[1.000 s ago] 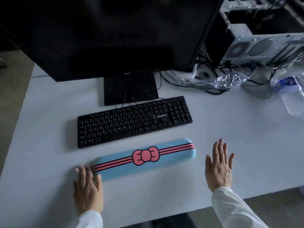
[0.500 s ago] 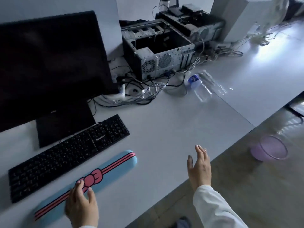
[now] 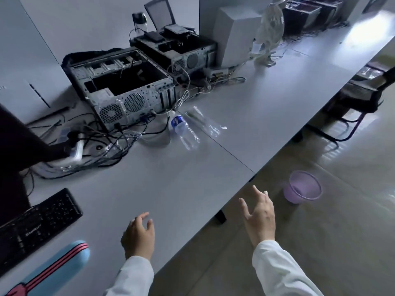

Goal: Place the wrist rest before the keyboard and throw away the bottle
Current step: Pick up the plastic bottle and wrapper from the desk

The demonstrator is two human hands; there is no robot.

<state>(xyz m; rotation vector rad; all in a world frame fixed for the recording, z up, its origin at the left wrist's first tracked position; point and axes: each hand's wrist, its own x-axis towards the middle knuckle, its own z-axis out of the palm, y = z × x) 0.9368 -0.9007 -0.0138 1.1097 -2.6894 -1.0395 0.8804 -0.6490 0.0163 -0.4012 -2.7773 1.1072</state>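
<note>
Long white surface (image 3: pixel 192 189) running off toward the far right, grey floor (image 3: pixel 320 242) beside it. Cluttered at the back: open PC case (image 3: pixel 126 90) lying flat, second case (image 3: pixel 181 50) behind, cables (image 3: pixel 96 146) spilling toward the monitor (image 3: pixel 19 146) at the left edge. Farther right, well clear, a small fan (image 3: pixel 270 28).

Keyboard (image 3: pixel 36 227) at lower left, partly out of view. Wrist rest (image 3: pixel 53 268) just beside it on the near side, blue with pink stripes, lying roughly parallel to the front edge of the keys. Judged done, that half of the task.

Bin (image 3: pixel 303 190) on the floor, lilac, translucent, near the corner of the surface and seemingly without contents.

Bottle (image 3: pixel 183 130) on its side in front of the open case, clear plastic, blue label, just beside a clear wrapper (image 3: pixel 205 122). Untouched, well apart from both hands. Left to do, then: reach it, lift it, drop it in the bin.

Left hand (image 3: pixel 139 236) low over the near part of the surface, fingers loosely curled, grip holding nothing. Right hand (image 3: pixel 259 216) out past the edge over the floor, fingers spread, grip likewise slack and bare. White sleeves on both arms.

Roughly halfway, by the look of things.
</note>
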